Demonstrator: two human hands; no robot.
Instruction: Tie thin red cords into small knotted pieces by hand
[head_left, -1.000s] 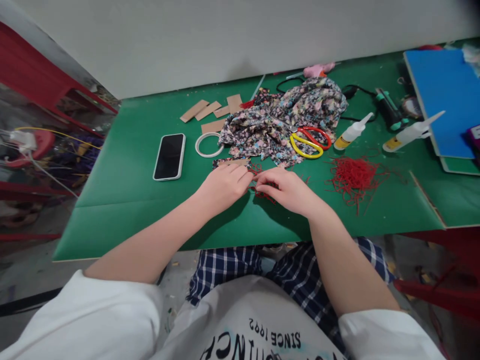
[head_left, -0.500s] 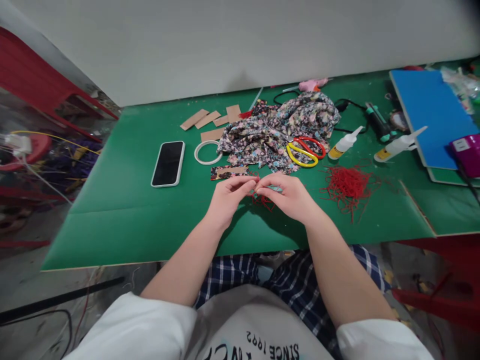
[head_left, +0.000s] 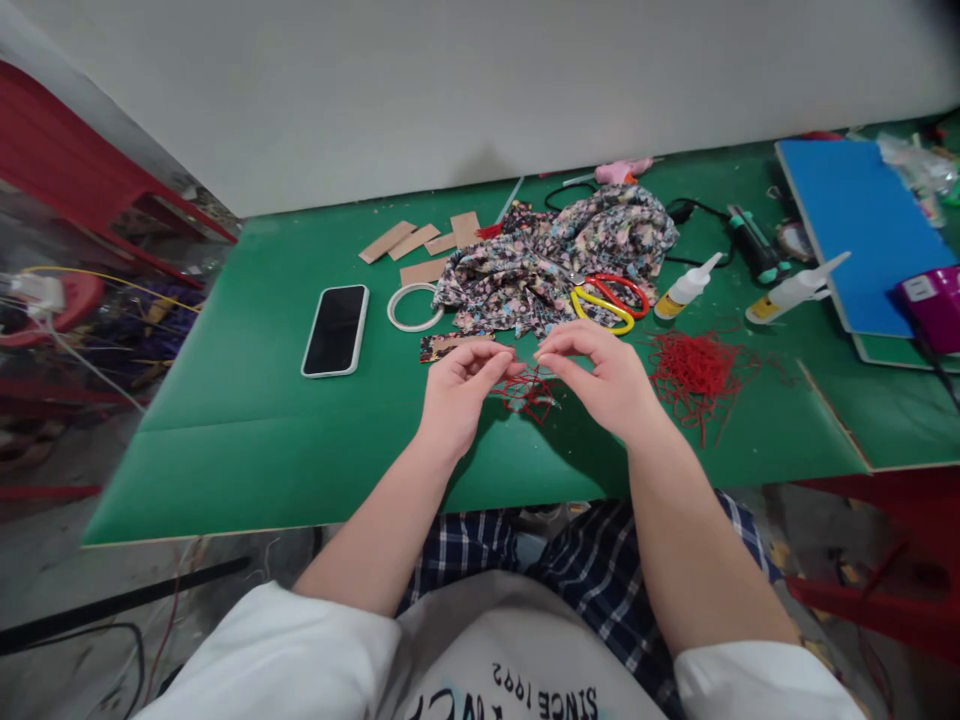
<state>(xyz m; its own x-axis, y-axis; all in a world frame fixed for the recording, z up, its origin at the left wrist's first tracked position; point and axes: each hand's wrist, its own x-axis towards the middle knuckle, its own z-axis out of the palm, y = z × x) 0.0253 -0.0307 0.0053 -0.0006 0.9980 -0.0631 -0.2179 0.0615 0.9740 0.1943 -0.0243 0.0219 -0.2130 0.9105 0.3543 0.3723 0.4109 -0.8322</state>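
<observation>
My left hand point(head_left: 463, 392) pinches red cord with thumb and forefinger above the middle of the green table point(head_left: 247, 430). A little to its right, my right hand point(head_left: 600, 375) is also closed in a pinch on the red cord. Loose red cord point(head_left: 531, 395) lies tangled between and below my fingers, with something pale beside it that I cannot make out. Just beyond my left hand is a cloth-covered strip point(head_left: 450, 346) with a cardboard middle. Crumpled floral fabric point(head_left: 517, 280) lies behind both hands, with red-and-yellow-handled scissors point(head_left: 611, 303) on its near right edge.
A phone point(head_left: 335, 331) and a tape roll point(head_left: 415, 307) lie to the left, cardboard pieces point(head_left: 386, 241) behind them. On the right are a pile of red cord point(head_left: 697, 368), glue bottles point(head_left: 686, 287), a cutter point(head_left: 756, 245) and a blue board point(head_left: 862, 230). A pink glue gun point(head_left: 621, 172) sits by the wall.
My hands have moved slightly apart, the right one shifting right and a bit away from me. More of the tangled red cord now shows between them.
</observation>
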